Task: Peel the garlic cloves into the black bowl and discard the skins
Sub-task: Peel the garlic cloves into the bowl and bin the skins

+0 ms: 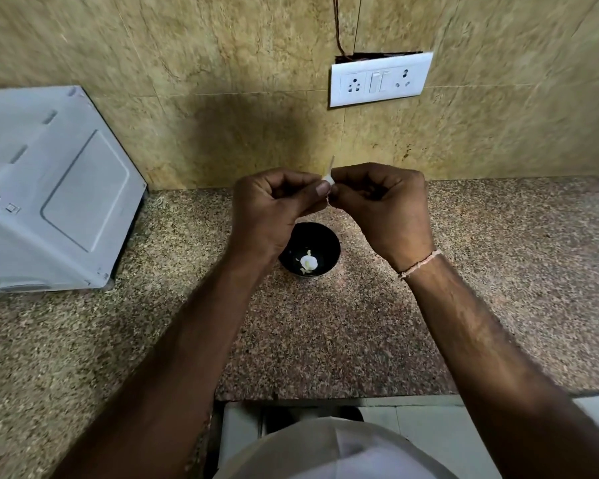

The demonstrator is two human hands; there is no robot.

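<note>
Both hands pinching one small white garlic clove
Left hand and right hand are hovering above the round black bowl.

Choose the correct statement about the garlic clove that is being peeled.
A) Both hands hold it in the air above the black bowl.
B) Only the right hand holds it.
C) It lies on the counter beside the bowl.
A: the left hand and the right hand both pinch the garlic clove between their fingertips, up above the black bowl.
</note>
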